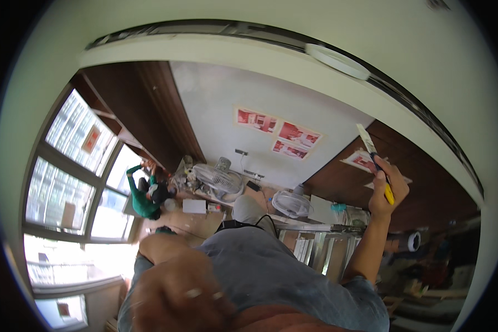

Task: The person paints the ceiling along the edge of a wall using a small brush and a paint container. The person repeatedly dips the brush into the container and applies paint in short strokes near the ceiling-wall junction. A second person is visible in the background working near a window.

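Observation:
Raised on the right, my right hand (388, 187) is closed around the yellow and dark handle of a putty knife (366, 141). Its pale, smeared blade points up and to the left, apart from the ceiling edge. Low and close to the camera is my left hand (177, 290), in front of my grey shirt. That hand is blurred and dark, its fingers look bent, and whether anything is in them is hidden.
An aluminium stepladder (321, 243) stands beside me. Two fans, one larger (218, 178) and one smaller (291, 204), stand by the wall below red prints (278, 131). A person in green (144, 203) is near the windows (61, 193). Overhead runs a pale beam (232, 48).

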The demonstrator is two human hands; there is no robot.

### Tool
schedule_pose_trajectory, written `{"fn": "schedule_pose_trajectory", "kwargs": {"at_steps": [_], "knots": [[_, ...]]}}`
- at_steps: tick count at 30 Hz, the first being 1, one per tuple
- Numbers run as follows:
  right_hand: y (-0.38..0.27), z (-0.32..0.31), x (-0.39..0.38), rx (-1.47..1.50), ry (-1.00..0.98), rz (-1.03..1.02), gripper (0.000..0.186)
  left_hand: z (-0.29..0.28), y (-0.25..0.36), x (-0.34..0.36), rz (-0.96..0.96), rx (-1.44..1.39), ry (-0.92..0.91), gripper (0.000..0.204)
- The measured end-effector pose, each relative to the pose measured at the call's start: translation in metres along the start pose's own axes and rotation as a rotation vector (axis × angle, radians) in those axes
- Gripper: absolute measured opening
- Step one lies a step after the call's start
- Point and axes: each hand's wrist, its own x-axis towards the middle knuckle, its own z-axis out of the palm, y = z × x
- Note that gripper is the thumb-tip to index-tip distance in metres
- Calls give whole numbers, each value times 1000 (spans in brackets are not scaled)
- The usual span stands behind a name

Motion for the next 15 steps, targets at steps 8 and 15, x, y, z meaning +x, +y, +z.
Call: {"fn": "schedule_pose_trajectory", "kwargs": {"at_steps": [8,15], "knots": [[4,1,1,-3,60,-20,21,17,-13,-25,-755,-569,203,15],[17,-11,0,-122,35,-14,16,51,-17,-46,-819,-896,288,13]]}}
